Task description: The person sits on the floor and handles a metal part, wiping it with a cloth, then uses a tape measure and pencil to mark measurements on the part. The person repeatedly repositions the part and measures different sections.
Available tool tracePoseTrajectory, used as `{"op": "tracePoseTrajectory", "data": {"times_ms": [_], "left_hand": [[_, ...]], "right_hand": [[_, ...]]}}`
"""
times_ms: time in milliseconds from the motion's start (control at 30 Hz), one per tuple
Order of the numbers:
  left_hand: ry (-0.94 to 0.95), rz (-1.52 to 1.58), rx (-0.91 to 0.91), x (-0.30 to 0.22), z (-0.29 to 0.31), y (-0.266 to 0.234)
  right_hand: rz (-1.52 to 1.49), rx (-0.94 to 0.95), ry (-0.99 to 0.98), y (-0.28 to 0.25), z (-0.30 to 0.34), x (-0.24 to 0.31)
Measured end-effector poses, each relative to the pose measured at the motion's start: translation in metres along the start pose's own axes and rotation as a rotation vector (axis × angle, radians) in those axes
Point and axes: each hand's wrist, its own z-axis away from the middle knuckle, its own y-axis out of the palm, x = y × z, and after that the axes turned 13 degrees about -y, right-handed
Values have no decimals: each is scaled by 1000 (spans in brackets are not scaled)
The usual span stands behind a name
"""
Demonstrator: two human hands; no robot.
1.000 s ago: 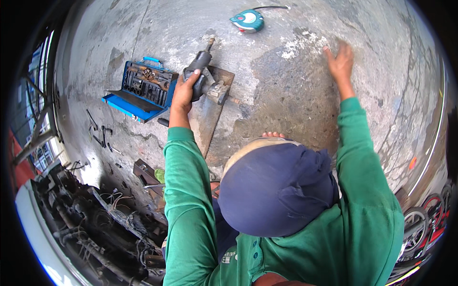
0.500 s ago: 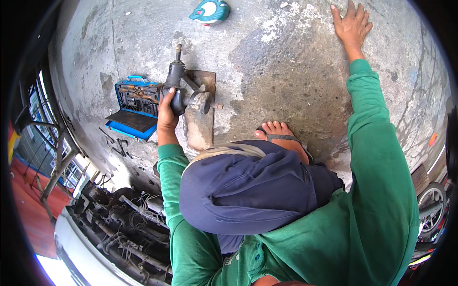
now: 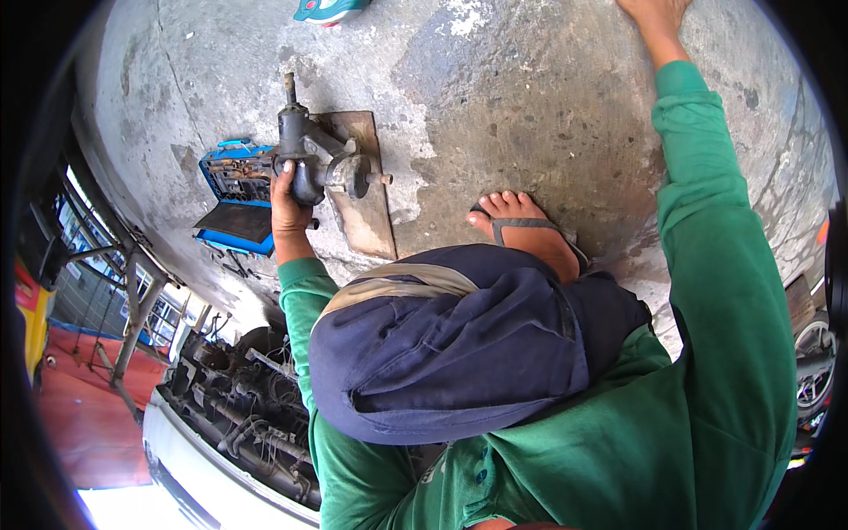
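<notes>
My left hand point(image 3: 287, 208) is closed round the lower side of a dark, greasy steering gearbox point(image 3: 306, 177), its thumb on the housing. A shaft points away from me at the far end and a shorter stub sticks out to the right. Beneath and beside it lies a worn wooden board point(image 3: 364, 225) on the concrete. My right hand point(image 3: 656, 12) reaches far out at the upper right, with the top edge cutting off most of its fingers. The thumb side stands apart, and nothing shows in that hand.
An open blue toolbox point(image 3: 238, 185) with sockets and tools stands left of the gearbox. A teal and white object point(image 3: 329, 9) lies at the far edge. An exposed vehicle engine point(image 3: 252, 415) is at lower left, a motorcycle wheel point(image 3: 814, 367) at right. My sandalled foot point(image 3: 530, 231) rests on the concrete.
The view has shifted, so the floor things sit further left and the far object is higher. My right hand has slid partly out at the top; my left hand keeps hold of the gearbox.
</notes>
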Motion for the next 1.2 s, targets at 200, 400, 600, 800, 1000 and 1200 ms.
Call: {"op": "tracePoseTrajectory", "data": {"times_ms": [200,400,600,800,1000,1200], "left_hand": [[31,-74,-15,-4,0,5],[64,-118,7,-5,4,10],[127,-139,-11,-7,6,22],[146,-55,41,2,4,3],[231,-85,-10,-13,2,26],[224,-201,-89,0,2,16]], "right_hand": [[20,-19,12,8,1,-3],[24,5,31,8,3,-2],[78,2,41,8,-1,-10],[162,-107,-122,50,-5,-25],[191,-18,-89,30,-5,-34],[73,46,-66,17,2,-14]]}}
